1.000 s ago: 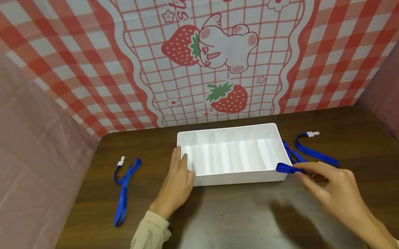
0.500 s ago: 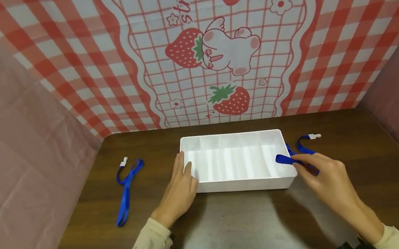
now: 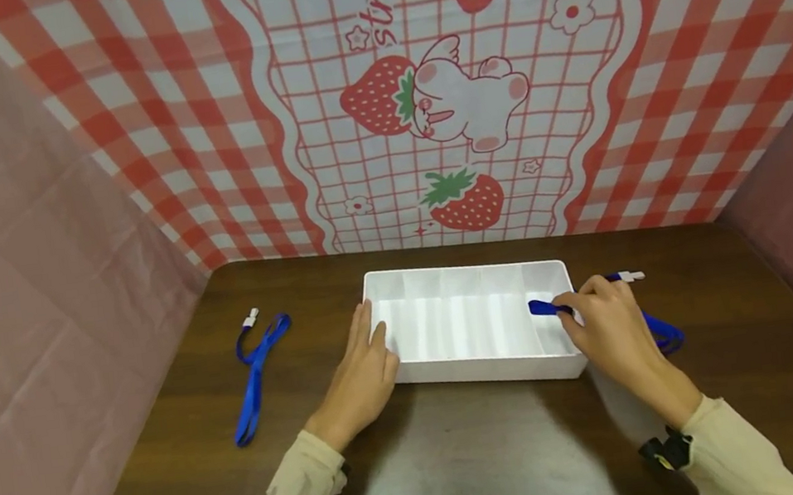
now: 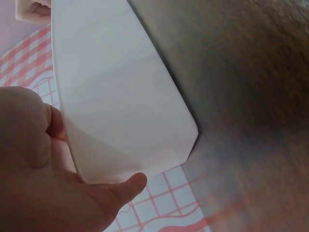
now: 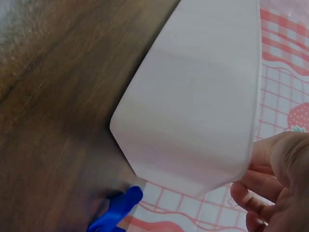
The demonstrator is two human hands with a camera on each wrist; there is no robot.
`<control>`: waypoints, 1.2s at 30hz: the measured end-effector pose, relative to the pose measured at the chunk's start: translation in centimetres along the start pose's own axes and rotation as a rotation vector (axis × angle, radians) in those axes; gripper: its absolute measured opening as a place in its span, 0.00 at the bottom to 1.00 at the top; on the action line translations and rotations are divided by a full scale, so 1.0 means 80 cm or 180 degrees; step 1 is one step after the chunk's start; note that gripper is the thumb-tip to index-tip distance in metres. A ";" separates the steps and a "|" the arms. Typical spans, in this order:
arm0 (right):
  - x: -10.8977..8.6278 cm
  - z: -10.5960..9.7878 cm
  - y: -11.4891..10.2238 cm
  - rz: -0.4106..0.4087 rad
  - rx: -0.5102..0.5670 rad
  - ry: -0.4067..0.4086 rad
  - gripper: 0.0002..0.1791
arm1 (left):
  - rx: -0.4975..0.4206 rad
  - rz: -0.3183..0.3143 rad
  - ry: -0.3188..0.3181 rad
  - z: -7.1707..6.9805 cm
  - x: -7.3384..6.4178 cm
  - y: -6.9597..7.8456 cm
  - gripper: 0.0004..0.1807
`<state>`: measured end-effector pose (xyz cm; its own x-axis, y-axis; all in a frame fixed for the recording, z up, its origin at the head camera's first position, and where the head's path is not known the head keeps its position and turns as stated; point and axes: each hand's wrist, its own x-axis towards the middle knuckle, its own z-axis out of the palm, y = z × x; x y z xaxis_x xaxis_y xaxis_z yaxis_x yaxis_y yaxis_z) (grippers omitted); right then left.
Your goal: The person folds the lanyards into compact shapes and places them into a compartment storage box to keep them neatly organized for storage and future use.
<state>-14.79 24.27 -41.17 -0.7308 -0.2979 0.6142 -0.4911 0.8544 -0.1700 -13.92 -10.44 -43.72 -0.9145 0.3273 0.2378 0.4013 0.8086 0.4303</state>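
A white divided box (image 3: pixel 487 367) stands on the table. My left hand (image 3: pixel 357 378) grips its left end, with fingers over the rim; the left wrist view shows the thumb (image 4: pixel 131 187) outside the wall. At the right end, my right hand (image 3: pixel 610 328) pinches a blue lanyard (image 3: pixel 546 308), whose loop end hangs over the rightmost compartment. Behind that hand a white clip (image 3: pixel 629 276) and more blue strap (image 3: pixel 663 332) lie on the table. The hand hides how these parts join. In the right wrist view, blue strap (image 5: pixel 118 208) shows below the box.
Another blue lanyard (image 3: pixel 255 375) with a white clip (image 3: pixel 251 317) lies on the dark wooden table (image 3: pixel 462 456), left of my left hand. A checked strawberry cloth (image 3: pixel 456 131) hangs behind the table, and pink cloth (image 3: pixel 33 287) covers the left side.
My right hand has moved left and up from beside the box's front right corner, carrying the lanyard end over the right compartment. My left hand has stayed on the box's left end.
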 end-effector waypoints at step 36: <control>0.031 0.030 0.013 -0.0606 -0.0130 -0.1604 0.20 | 0.0194 0.0137 0.0335 0.004 -0.001 0.002 0.15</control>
<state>-18.29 23.38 -41.70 -0.7725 -0.6078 0.1838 -0.6255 0.7782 -0.0555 -13.79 -10.22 -43.94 -0.8848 0.3119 0.3464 0.4333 0.8242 0.3647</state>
